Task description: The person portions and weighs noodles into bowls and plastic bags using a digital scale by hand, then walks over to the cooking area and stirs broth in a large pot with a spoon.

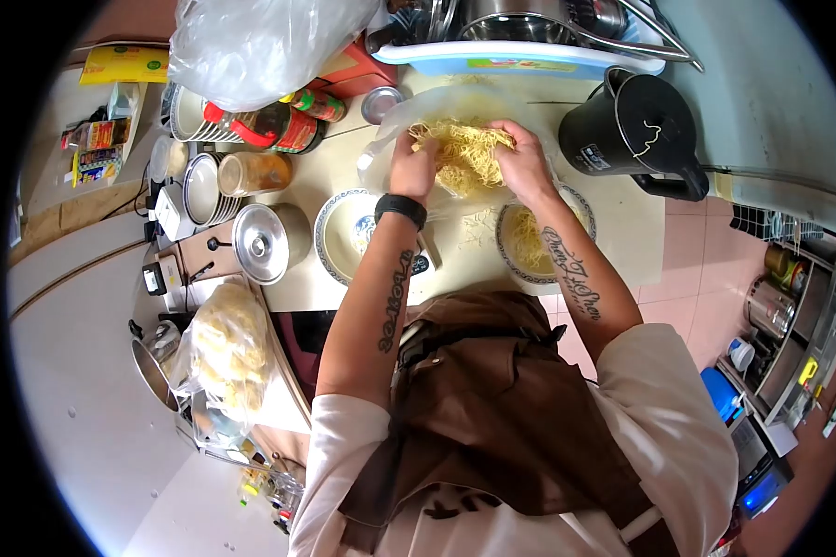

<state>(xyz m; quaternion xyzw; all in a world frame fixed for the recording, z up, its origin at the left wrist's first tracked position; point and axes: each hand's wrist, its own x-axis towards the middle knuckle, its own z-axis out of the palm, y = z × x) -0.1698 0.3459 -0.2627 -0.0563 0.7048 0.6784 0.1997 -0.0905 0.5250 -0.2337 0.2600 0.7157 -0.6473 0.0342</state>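
Yellow noodles hang between my two hands over an open clear plastic bag on the table. My left hand, below a black wristband, has its fingers closed round the left side of the noodles. On the right side, my right hand grips the same tangle. A patterned bowl with noodles in it stands under my right forearm. Left of my left forearm is another patterned bowl, with no noodles visible in it. A small scale shows partly beside that forearm. Loose noodle strands lie between the bowls.
A black kettle with a strand on its lid stands at the right. Behind is a blue-white tub of pots. Along the left are a sauce bottle, a jar, a lidded pot and a bag of noodles.
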